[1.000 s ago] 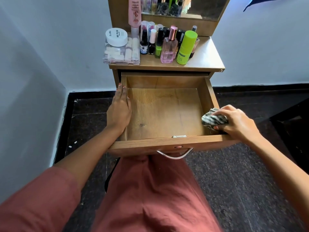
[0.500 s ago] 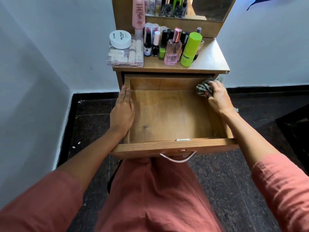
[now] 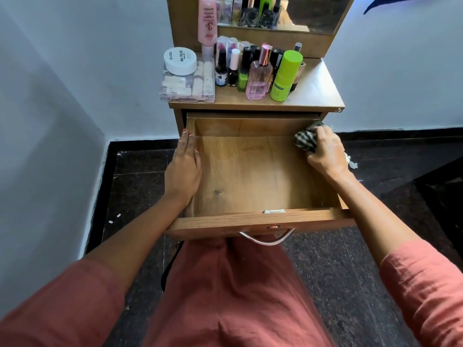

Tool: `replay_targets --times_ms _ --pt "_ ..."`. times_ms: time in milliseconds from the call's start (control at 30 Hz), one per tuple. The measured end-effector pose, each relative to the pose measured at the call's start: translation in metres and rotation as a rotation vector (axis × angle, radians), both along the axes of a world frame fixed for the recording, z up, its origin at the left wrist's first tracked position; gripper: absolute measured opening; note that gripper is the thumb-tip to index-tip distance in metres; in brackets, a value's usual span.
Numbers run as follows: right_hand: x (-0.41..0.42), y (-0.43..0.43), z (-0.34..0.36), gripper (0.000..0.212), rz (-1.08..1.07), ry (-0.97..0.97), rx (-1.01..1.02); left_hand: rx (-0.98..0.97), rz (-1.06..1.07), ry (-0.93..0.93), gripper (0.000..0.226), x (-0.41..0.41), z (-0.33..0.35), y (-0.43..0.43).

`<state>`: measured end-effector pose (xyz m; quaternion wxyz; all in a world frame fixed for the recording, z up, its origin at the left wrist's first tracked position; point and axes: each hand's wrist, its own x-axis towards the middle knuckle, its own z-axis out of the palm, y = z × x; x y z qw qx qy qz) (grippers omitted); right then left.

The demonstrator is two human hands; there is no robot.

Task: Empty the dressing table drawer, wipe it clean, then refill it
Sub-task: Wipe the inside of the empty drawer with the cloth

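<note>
I am counting one drawer (image 3: 250,219) in front of me, with one metal handle (image 3: 266,240) on its front. I am seeing one checked cloth (image 3: 304,140) and two hands of mine: one left hand (image 3: 184,169) and one right hand (image 3: 325,151). On the one tabletop (image 3: 313,93) I am counting one clear box (image 3: 186,88), one white jar (image 3: 180,60), one tall pink tube (image 3: 207,21), one pink perfume bottle (image 3: 258,78) and one lime-green bottle (image 3: 285,76). Small bottles (image 3: 221,71) are crowding around these. I am making out at least five, but they are overlapping too much for a firm number. One mirror (image 3: 313,11) is standing behind.
</note>
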<state>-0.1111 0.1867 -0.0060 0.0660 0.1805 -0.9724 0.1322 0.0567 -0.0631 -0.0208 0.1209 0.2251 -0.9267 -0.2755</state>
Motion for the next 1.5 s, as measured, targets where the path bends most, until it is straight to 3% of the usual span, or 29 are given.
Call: replay_targets --times_ms 333,400,533,800,1000,1233,1500 --pt "-0.017 -0.017 0.013 0.032 -0.112 -0.054 -0.147 0.004 0.004 -0.009 0.044 0.0 0.001 0.001" --pt "-0.014 -0.018 0.007 0.027 -0.072 0.001 -0.091 0.003 0.004 -0.006 0.044 -0.001 0.001 0.001" --pt "-0.009 -0.018 -0.005 0.036 0.093 0.056 0.142 -0.005 0.006 -0.007 0.044 0.0 0.001 0.0" --pt "-0.01 -0.011 0.002 0.036 -0.071 0.036 -0.279 -0.007 0.008 -0.002 0.044 -0.001 -0.001 -0.001" --pt "-0.018 -0.021 0.015 0.034 -0.24 -0.061 -0.193 0.004 -0.004 -0.007 0.044 -0.003 0.0 0.0" --pt "-0.016 -0.042 0.01 0.033 -0.088 -0.002 0.114 -0.001 0.001 -0.004 0.044 -0.002 0.0 0.0" --pt "0.019 -0.106 0.006 0.036 0.103 -0.064 -0.006 0.0 0.011 -0.022 0.045 -0.003 0.0 0.0"
